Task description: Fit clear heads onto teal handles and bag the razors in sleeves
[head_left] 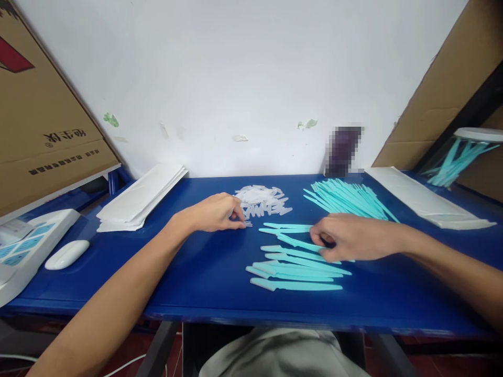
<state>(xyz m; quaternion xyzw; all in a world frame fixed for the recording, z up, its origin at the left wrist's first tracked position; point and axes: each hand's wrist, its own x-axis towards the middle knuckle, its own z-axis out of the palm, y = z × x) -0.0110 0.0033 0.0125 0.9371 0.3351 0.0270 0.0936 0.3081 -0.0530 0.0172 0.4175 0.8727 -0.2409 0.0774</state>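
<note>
My left hand (214, 212) rests on the blue table (188, 267), its fingers pinched on a small clear plastic cap at the near edge of a heap of clear caps (261, 201). My right hand (349, 238) lies curled on the table, fingers closed round a teal plastic stick (298, 242). Below and left of it, several capped teal sticks (296, 269) lie in a row. Behind the right hand a larger pile of uncapped teal sticks (348, 199) fans out.
A stack of white bags (139, 199) lies at the left, another white stack (424, 199) at the right. A white mouse (66, 254) and a white tray with cards (23, 246) sit far left. Cardboard boxes (43, 120) flank both sides. A clear container of teal sticks (459, 157) stands far right.
</note>
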